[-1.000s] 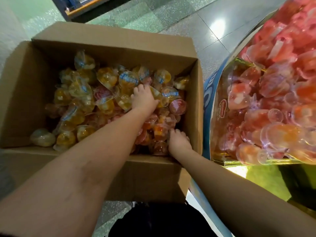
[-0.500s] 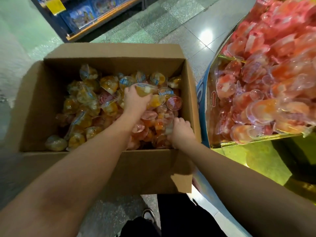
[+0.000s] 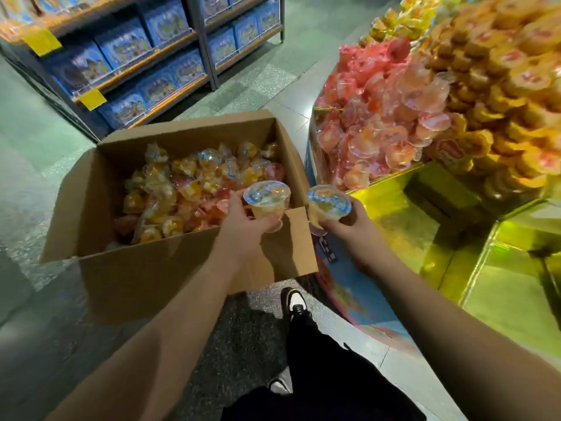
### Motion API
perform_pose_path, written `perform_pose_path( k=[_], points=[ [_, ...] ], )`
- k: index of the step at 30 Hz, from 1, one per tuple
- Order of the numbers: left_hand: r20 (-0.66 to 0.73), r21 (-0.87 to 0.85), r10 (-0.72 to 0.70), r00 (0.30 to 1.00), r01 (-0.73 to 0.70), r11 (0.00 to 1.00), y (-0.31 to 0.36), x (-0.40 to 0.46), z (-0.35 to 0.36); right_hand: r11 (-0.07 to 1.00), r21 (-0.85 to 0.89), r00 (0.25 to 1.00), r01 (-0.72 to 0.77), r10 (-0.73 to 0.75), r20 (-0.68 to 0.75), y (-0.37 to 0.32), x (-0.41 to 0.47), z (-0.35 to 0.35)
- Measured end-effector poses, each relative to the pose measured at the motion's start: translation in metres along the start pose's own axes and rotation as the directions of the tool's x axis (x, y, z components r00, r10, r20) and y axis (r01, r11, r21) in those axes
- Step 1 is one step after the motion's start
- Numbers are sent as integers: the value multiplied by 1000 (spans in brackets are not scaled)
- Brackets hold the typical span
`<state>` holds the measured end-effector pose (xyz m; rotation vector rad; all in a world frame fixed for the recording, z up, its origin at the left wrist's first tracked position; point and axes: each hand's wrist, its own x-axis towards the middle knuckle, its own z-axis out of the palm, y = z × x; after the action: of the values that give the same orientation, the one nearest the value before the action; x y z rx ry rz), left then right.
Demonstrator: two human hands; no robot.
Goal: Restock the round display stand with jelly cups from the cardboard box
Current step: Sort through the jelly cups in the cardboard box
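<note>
Jelly cups in both hands, lifted clear of the cardboard box (image 3: 151, 268) and not yet on the round display stand (image 3: 394, 238). Grips one cup (image 3: 267, 199) in the left hand (image 3: 243, 220), fingers curled round its wall from below, above the box's near right corner. Holds a second cup (image 3: 329, 202) in the right hand (image 3: 349, 220), cradled from underneath, just past the box's right edge and beside the stand's near edge. Both lids up, slightly tilted.

Could slip: smooth clear plastic, held low on the wall, top-heavy if tipped further. Could knock the heap of pink cups (image 3: 379, 132) at the stand's near edge when setting these down; piled loosely and sloping outward, so likely to slide off to the floor. Could also land in the wrong section: yellowish filling looks closer to the box's stock (image 3: 188, 189) than to the pink heap or the orange-lidded cups (image 3: 501, 86) toward the stand's right edge. Could catch the box's raised flap at that near right corner on the way across.

Cannot tell how far the right fingers wrap, being hidden beneath the cup. Cannot read the lid print. Stand cut off at right and top, far side out of view, so no seeing where gaps remain. Orange-lidded rows blurred. Box floor hidden under the stock. Blue cartons on the shelving (image 3: 151, 50) behind, too soft to read.
</note>
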<state>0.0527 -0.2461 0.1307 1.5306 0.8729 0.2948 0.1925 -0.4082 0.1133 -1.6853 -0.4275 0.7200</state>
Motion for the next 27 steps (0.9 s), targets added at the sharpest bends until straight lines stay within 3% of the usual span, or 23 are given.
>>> perform_pose_path(
  k=[6,13,20,27],
  points=[
    [173,-7,32,984,-31,999,25,-69,65,990,134,984,-30,53,-169,14,-88,-80],
    [385,64,92,918,-126,990,29,-109,175,967,252,922,21,79,-380,37,-181,-180],
    [523,76,106,846,-170,983,28,-167,333,967,254,836,17,125,-534,81,-268,-318],
    [583,95,50,811,-129,987,17,-231,494,952,306,788,-11,197,-584,149,-343,-461]
  ],
)
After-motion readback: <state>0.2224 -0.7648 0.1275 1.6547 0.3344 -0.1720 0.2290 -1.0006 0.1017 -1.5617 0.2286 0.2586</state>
